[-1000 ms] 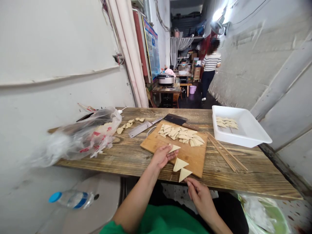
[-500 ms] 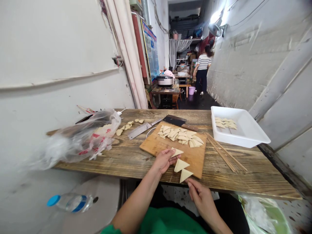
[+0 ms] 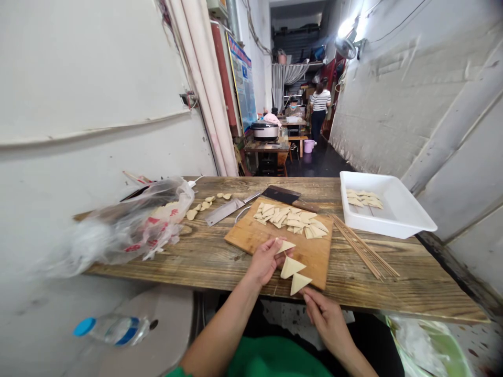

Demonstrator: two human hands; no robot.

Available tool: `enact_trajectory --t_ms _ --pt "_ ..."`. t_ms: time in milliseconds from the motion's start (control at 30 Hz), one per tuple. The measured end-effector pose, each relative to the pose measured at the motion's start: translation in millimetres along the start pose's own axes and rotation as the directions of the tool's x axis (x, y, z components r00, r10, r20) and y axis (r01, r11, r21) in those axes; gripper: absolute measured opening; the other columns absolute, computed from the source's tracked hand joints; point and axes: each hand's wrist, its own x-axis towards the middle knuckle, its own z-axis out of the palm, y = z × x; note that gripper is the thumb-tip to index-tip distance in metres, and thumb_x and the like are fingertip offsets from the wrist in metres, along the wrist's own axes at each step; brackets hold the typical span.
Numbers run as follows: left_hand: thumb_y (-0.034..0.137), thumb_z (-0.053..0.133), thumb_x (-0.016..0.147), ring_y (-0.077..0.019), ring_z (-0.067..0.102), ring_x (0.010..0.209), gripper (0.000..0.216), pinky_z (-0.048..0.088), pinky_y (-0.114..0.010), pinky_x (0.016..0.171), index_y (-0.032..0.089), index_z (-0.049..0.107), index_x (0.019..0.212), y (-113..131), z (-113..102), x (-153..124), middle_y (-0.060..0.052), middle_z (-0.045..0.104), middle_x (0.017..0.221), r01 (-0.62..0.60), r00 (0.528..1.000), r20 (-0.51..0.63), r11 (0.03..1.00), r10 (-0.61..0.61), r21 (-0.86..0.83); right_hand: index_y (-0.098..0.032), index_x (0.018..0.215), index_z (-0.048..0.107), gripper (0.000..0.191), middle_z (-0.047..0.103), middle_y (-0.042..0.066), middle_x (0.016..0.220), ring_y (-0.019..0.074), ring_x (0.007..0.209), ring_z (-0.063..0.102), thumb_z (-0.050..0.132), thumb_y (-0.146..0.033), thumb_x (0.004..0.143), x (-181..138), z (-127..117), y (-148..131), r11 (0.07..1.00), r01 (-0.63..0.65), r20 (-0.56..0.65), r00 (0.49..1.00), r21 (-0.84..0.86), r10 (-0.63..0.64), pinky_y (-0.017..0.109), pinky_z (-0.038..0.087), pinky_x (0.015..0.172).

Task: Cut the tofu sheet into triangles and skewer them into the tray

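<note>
My left hand [image 3: 264, 259] pinches a pale triangular piece [image 3: 285, 245] over the near edge of the wooden cutting board [image 3: 251, 234]. Two more triangles [image 3: 295, 274] sit in a line below it, strung on a thin skewer. My right hand [image 3: 326, 318] grips that skewer's near end, close to my body. A pile of cut triangles [image 3: 291, 218] lies on the far half of the board.
Loose bamboo skewers [image 3: 362, 246] lie right of the board. A white tray [image 3: 396, 214] holds several triangles. Two cleavers [image 3: 228, 209] [image 3: 288, 196] lie behind the board. A plastic bag [image 3: 133, 222] sits left, a water bottle [image 3: 110, 330] below. People stand far down the corridor.
My hands and the skewered triangles stay almost where they were. The person in the striped shirt has walked farther down the corridor.
</note>
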Motion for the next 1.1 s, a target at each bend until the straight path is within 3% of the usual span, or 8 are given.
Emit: enact_trajectory --t_ms 433,833,1000,1100 --pt "0.022 0.070 0.075 -0.0188 0.068 0.075 0.021 0.054 -0.027 0.071 0.009 0.063 0.090 6 5 -8 -0.012 0.070 0.084 0.038 0.998 0.058 0.999 -0.038 0.006 -0.017 0.107 0.066 0.034 0.049 -0.001 0.057 0.0108 0.049 0.039 0.044 -0.037 0.091 2 -15 9 0.998 -0.049 0.135 0.990 0.044 0.043 0.021 0.034 0.046" --pt "0.023 0.066 0.079 -0.0190 0.068 0.077 0.021 0.054 -0.025 0.064 0.009 0.061 0.094 -7 9 -8 -0.012 0.070 0.084 0.074 0.996 0.049 0.997 -0.072 -0.036 -0.015 0.102 0.066 0.036 0.045 -0.003 0.052 0.0106 0.047 0.042 0.042 -0.039 0.091 4 -10 8 0.999 -0.017 0.069 0.998 0.050 0.014 0.021 0.036 0.048" --pt "0.032 0.057 0.085 -0.0202 0.067 0.082 0.031 0.055 -0.031 0.070 0.011 0.058 0.109 -3 4 -4 -0.013 0.069 0.094 0.057 0.997 0.058 0.997 -0.055 -0.049 -0.013 0.100 0.065 0.039 0.045 -0.003 0.051 0.0111 0.046 0.044 0.042 -0.042 0.090 6 -8 7 0.998 -0.053 0.000 0.999 0.044 0.053 0.022 0.037 0.048" --pt "0.028 0.061 0.083 -0.0191 0.066 0.087 0.030 0.054 -0.031 0.076 0.012 0.060 0.108 1 1 -4 -0.013 0.068 0.102 0.009 0.999 0.044 1.000 -0.008 -0.002 -0.011 0.098 0.064 0.041 0.043 -0.004 0.049 0.0111 0.045 0.043 0.042 -0.045 0.090 7 -7 6 0.996 -0.072 -0.021 0.997 0.062 0.073 0.023 0.036 0.048"
